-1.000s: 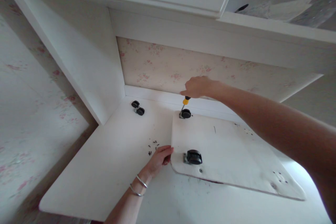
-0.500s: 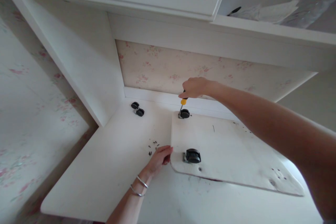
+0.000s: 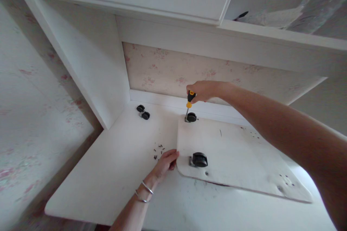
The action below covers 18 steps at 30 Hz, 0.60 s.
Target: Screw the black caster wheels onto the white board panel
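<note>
My right hand (image 3: 204, 90) is closed around a screwdriver (image 3: 189, 101) with a yellow and black handle. Its tip stands on the mount of a black caster wheel (image 3: 191, 117) at the far corner of a white board (image 3: 238, 155). The board lies flat on a white desk (image 3: 116, 173). A second black caster (image 3: 200, 160) sits near the board's front edge. My left hand (image 3: 166, 163), two bangles on its wrist, rests with curled fingers against the board's left edge.
Several small dark screws (image 3: 158, 150) lie scattered on the desk just beyond my left hand. Two loose black casters (image 3: 143, 112) sit near the back corner. A white side panel rises at the left, and a white cabinet and shelf hang overhead.
My right hand has shifted on the screwdriver, so more of the yellow and black handle shows. The left hand and board stay put. The camera has moved slightly.
</note>
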{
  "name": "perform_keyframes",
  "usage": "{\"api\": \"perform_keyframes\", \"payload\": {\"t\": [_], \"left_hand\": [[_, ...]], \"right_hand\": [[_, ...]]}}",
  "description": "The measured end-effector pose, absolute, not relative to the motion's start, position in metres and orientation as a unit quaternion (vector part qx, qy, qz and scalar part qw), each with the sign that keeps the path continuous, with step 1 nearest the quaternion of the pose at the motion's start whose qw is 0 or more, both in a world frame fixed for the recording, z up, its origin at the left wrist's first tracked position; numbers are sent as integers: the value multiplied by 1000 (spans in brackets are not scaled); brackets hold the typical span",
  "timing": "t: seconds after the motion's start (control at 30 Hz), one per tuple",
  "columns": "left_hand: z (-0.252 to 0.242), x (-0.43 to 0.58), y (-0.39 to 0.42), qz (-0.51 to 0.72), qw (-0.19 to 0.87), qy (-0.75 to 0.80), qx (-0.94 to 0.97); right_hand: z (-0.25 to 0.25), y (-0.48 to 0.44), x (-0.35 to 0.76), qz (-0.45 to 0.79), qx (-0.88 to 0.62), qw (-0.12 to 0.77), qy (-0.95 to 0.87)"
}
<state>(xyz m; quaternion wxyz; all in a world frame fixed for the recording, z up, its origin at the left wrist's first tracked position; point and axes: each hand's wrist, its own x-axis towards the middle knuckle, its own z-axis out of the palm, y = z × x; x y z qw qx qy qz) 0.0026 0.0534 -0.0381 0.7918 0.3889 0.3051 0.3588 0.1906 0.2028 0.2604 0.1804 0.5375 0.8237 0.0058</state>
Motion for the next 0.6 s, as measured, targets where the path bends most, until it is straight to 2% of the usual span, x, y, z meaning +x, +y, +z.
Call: {"api": "perform_keyframes", "payload": {"t": [0.13, 0.23, 0.4, 0.5, 0.6], "left_hand": [[-40, 3, 53, 365, 790, 311, 383], [-38, 3, 52, 366, 792, 313, 376], [-34, 4, 51, 364, 798, 304, 371], [-35, 4, 52, 362, 801, 304, 366], [-38, 4, 54, 358, 804, 305, 364]], "right_hand": [[254, 198, 175, 103, 575, 177, 792], [248, 197, 173, 117, 602, 162, 773], [249, 201, 190, 68, 499, 116, 856], [251, 205, 203, 23, 433, 138, 890], [252, 208, 211, 36, 421, 159, 892]]}}
